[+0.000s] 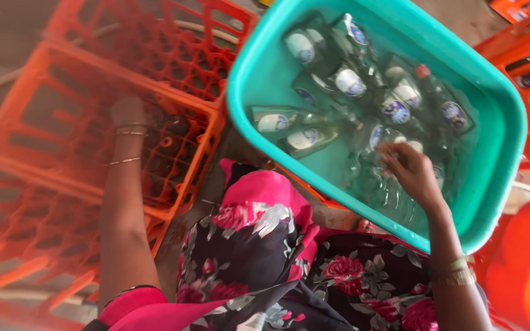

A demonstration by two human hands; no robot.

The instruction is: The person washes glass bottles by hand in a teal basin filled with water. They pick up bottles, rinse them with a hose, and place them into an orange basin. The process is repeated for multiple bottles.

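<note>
Far to the left, I see stacked orange plastic bottle crates with open lattice walls and gridded cells, blurred at the edges. My left hand reaches down into the nearest crate, wrist ringed with thin metal bangles; the hand looks closed around something among the dark bottle tops, but it is blurred and I cannot tell how tight its grasp is or what it has. Moving rightward, a lap covered in black cloth with pink and white flowers fills the lower middle. Beyond it, tilted toward me, sits a turquoise rectangular plastic tub holding water and a crowd of clear glass bottles with pale oval labels, lying on their sides, long axes running mostly from upper left to lower right. My right hand dips into the water at the tub's near side, fingers curled loosely over a submerged clear bottle; the grip looks partial, not fully closed. This hand is the one nearer the bottles, which lie just ahead and left of it. More orange crates stand at far right.
</note>
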